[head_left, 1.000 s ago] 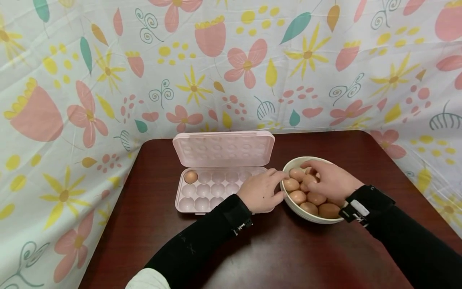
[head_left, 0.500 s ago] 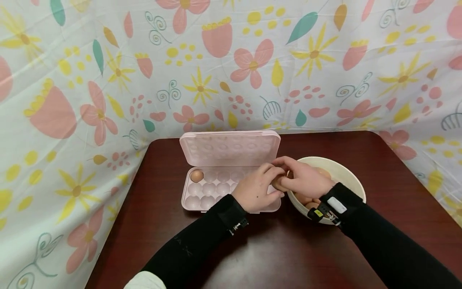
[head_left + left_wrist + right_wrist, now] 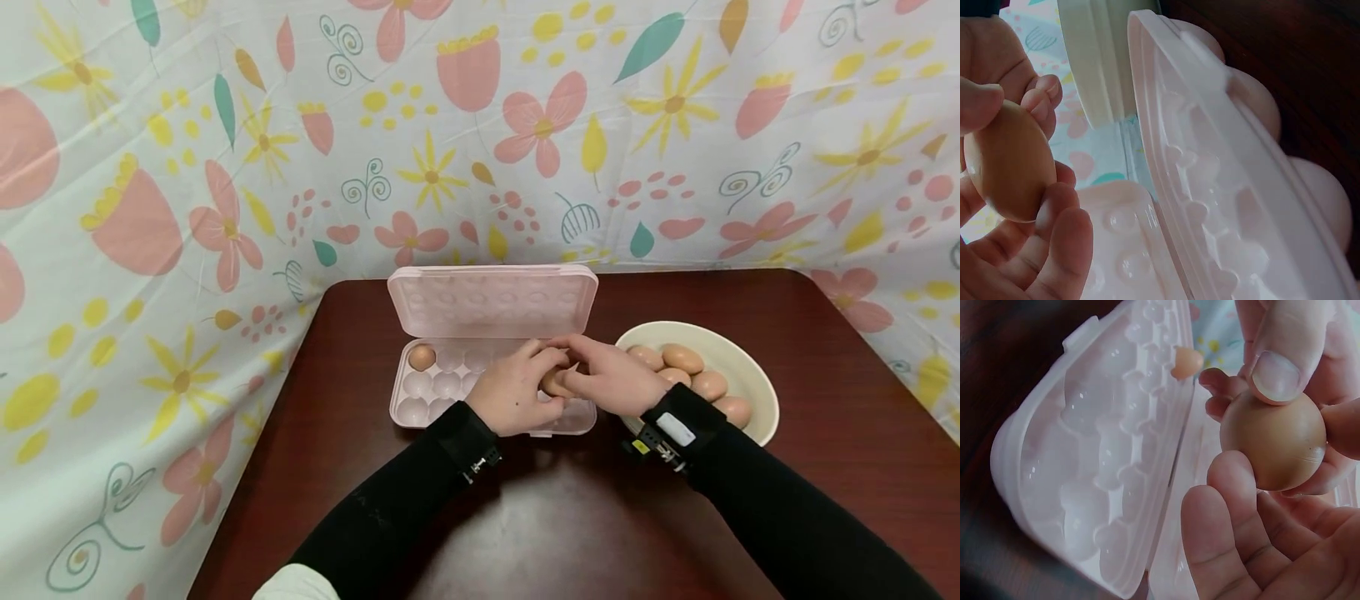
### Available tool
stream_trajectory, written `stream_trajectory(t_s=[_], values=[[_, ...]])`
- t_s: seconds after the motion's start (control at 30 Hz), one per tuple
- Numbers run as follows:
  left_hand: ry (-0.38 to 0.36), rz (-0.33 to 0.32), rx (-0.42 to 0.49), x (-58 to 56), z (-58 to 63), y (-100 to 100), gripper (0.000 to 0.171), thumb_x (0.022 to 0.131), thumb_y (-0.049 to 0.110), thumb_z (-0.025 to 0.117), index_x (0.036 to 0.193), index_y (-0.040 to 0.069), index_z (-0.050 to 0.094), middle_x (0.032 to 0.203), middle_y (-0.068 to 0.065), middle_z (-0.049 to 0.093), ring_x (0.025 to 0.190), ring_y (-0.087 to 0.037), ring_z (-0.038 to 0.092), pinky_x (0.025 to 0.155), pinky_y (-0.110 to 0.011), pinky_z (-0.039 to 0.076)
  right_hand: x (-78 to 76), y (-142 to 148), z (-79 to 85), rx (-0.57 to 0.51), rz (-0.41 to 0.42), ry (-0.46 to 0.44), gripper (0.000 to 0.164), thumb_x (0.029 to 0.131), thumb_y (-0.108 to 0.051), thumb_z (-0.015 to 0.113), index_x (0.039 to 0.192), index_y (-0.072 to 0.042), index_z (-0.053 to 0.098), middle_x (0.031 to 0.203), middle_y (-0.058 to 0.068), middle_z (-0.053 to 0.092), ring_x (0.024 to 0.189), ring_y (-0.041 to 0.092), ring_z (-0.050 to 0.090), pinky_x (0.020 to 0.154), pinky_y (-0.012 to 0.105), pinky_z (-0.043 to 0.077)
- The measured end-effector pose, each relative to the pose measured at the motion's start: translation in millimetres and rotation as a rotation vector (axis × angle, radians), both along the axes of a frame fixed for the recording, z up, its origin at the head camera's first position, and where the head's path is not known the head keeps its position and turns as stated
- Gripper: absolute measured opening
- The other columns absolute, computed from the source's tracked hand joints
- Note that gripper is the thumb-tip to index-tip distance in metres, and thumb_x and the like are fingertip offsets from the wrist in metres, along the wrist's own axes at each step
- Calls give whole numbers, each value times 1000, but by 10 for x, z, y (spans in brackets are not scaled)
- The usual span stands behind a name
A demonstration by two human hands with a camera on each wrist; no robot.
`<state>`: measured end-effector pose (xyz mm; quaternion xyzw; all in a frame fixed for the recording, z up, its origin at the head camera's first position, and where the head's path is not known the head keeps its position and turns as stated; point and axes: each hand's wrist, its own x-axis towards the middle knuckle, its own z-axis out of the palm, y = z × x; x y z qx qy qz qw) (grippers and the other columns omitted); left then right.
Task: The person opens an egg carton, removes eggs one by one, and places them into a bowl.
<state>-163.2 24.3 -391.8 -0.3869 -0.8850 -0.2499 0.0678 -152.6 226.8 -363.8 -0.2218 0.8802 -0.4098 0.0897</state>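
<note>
A brown egg (image 3: 1275, 447) is pinched by the left hand (image 3: 513, 392) and right hand (image 3: 611, 379) over the pink egg box (image 3: 492, 302), the right hand having been moved from the bowl (image 3: 756, 387) beside it.

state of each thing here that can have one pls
Held egg: lifted, visible shell unbroken
Left hand: gripping held egg
Right hand: gripping held egg
Carton lid: open, raised
Carton tray: partly hidden
Seated egg: in far-left cup
Bowl: upright, uncovered
Bowl eggs: lying inside
</note>
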Motion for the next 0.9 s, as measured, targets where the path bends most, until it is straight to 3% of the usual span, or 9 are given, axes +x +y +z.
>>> stream_trajectory(t_s=[0.07, 0.2, 0.37, 0.5, 0.67, 0.77, 0.9], values=[[-2, 28, -11, 3, 3, -35, 47, 81, 31, 70, 126, 23, 61, 120, 6, 57, 90, -8, 56, 72, -22, 46, -1, -45, -10, 15, 10, 8, 40, 99, -23, 61, 138, -16, 56, 115, 0, 66, 99, 17, 62, 85, 37, 52], [-57, 88, -4, -13, -5, -157, 26, 84, 31, 63, 109, 24, 59, 94, 10, 58, 74, -8, 54, 62, -25, 45, 9, -118, -26, 45, 26, 3, 41, 101, -29, 60, 139, -18, 54, 109, 0, 67, 94, 16, 66, 80, 35, 53], [-121, 183, 63, -102, -47, -511, 9, 91, 29, 51, 97, 26, 56, 77, 11, 57, 64, -8, 54, 61, -28, 44, 35, -159, -31, 111, 27, 40, 45, 101, -32, 60, 143, -18, 51, 103, -6, 68, 91, 13, 66, 79, 35, 52], [-100, 279, 67, -201, -70, -881, 9, 94, 25, 48, 92, 21, 56, 75, 6, 54, 64, -11, 52, 68, -30, 43, 27, -178, -77, 113, 41, 59, 45, 100, -29, 61, 143, -18, 50, 102, -7, 67, 92, 15, 65, 82, 36, 50], [-200, 385, -23, -279, -143, -1266, 12, 96, 26, 48, 97, 14, 49, 77, 0, 49, 65, -15, 47, 65, -32, 39, 5, -203, -146, 77, 55, 89, 46, 98, -22, 64, 142, -15, 51, 100, -8, 67, 98, 17, 60, 86, 43, 50], [-198, 398, -83, -301, -194, -1401, 11, 95, 24, 49, 100, 14, 48, 73, 1, 52, 60, -16, 48, 62, -33, 38, -2, -217, -177, 64, 64, 89, 46, 97, -19, 64, 141, -14, 51, 101, -8, 66, 101, 17, 57, 87, 45, 49], [-157, 407, -124, -305, -233, -1489, 17, 90, 21, 54, 106, 16, 52, 69, 3, 52, 59, -17, 48, 62, -33, 38, -6, -235, -197, 67, 84, 68, 47, 98, -19, 63, 143, -15, 50, 103, -8, 65, 99, 15, 58, 85, 37, 50]])
